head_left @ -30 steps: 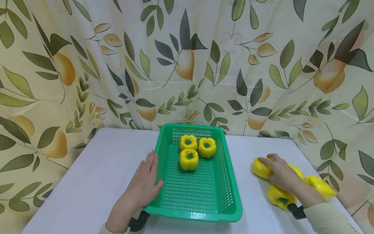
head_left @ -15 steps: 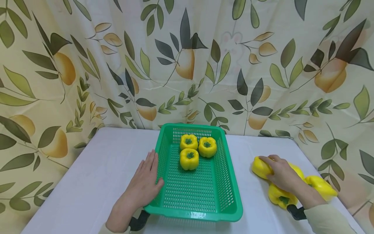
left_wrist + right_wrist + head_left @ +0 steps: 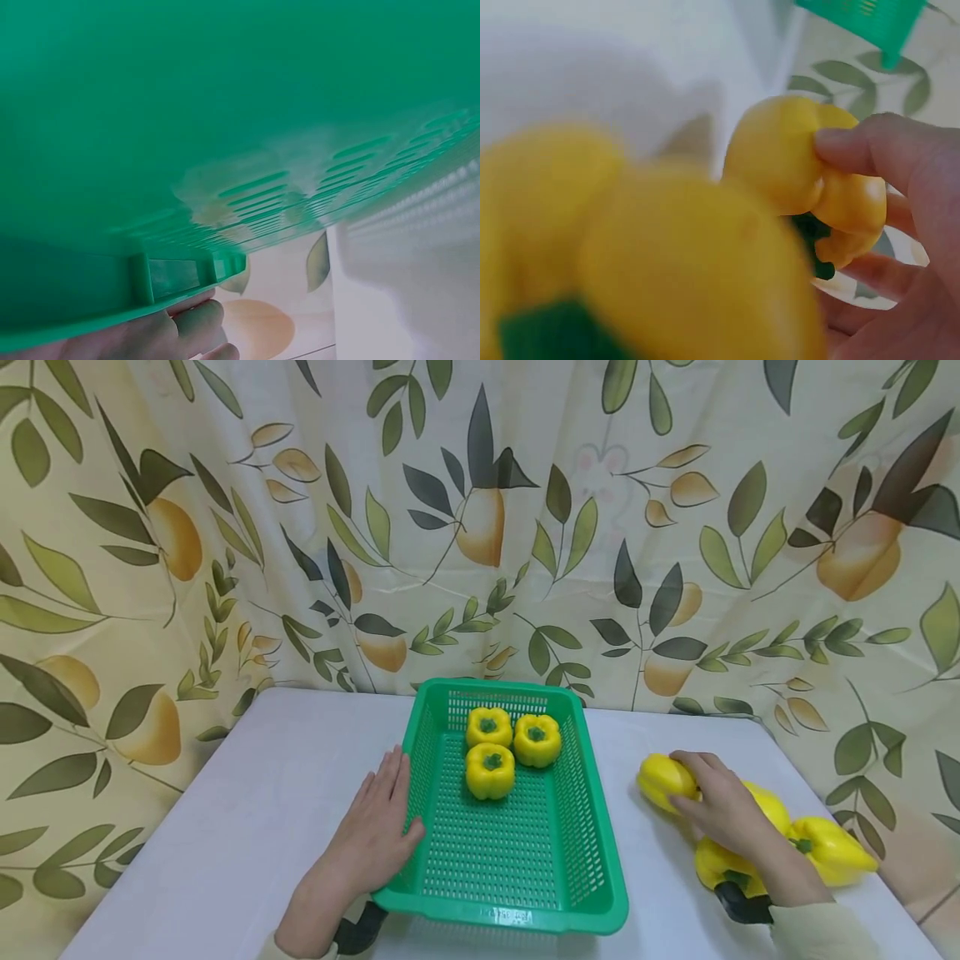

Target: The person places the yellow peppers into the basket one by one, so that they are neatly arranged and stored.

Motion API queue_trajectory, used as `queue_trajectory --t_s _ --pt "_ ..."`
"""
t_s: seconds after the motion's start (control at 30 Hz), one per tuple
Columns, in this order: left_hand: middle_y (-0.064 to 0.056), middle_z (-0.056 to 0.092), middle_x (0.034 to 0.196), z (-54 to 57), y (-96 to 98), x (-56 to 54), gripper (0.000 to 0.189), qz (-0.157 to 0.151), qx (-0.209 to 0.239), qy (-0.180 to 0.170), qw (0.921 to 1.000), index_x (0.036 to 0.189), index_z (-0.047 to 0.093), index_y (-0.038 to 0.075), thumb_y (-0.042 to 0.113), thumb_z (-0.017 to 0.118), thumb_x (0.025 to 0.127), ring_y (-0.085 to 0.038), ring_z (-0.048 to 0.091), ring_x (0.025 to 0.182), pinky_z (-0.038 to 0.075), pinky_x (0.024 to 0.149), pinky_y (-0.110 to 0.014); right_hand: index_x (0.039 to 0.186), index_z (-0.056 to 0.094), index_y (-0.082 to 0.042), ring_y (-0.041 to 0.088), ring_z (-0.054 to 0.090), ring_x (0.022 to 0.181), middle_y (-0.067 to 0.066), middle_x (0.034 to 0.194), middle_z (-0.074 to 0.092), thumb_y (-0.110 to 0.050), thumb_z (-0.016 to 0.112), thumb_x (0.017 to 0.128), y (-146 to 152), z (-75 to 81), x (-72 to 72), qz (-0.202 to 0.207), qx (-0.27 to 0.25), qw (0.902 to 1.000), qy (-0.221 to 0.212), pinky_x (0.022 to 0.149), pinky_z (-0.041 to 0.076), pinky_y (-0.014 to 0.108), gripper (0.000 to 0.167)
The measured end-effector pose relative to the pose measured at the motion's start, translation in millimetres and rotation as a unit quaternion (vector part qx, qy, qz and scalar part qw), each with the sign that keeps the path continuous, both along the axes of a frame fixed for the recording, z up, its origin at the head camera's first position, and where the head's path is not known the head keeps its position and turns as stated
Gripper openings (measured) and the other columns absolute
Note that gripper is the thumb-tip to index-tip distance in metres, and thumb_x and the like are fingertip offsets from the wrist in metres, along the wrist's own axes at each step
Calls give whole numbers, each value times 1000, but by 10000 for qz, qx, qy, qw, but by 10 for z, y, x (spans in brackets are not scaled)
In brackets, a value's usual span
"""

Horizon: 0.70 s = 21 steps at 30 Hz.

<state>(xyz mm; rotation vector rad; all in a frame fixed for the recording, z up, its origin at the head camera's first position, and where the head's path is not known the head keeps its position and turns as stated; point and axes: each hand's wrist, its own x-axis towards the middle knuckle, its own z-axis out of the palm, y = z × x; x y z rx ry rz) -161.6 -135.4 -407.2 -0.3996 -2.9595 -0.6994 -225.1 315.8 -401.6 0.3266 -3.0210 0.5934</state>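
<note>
My right hand point(image 3: 723, 806) pinches a yellow bell pepper point(image 3: 663, 781) at the right of the table. In the right wrist view the thumb point(image 3: 847, 150) presses one side of that pepper point(image 3: 772, 154), with other fingers round its far side and its green stem downward. My left hand point(image 3: 371, 831) lies flat with straight fingers along the left rim of a green plastic basket point(image 3: 525, 917). From the left wrist, the fingers point(image 3: 199, 326) show at the rim's edge. Three yellow bell peppers point(image 3: 491, 771) stand stem-up in the far part of the basket.
Near my right hand lie three more yellow bell peppers: one in front point(image 3: 723, 867), one partly hidden behind the hand point(image 3: 768, 806), one farther right point(image 3: 832, 852). A white cloth covers the table point(image 3: 225, 827). Behind it hangs a leaf-and-fruit patterned curtain point(image 3: 540, 527).
The right hand has tightened on its pepper and shifted it slightly left and away from the others. The left hand stays on the basket rim. The head view has moved a little.
</note>
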Motion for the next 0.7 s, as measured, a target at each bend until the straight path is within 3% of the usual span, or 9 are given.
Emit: queue_trajectory --t_s 0.47,0.7 --pt "-16 4 167 -11 -13 -7 76 6 -54 24 10000 156 14 -5 23 52 97 -33 9 155 16 124 -55 144 44 1 44 46 115 32 140 40 -13 68 87 -210 -88 -17 -451 -829 9951 280 91 46 62 64" --pt "-12 -2 167 -4 -7 -18 78 24 -72 -201 9998 157 9 -2 25 51 97 -29 3 156 12 125 -52 143 43 1 40 46 106 32 137 42 -15 70 87 -277 -83 -44 -666 -1056 9914 393 83 47 49 64"
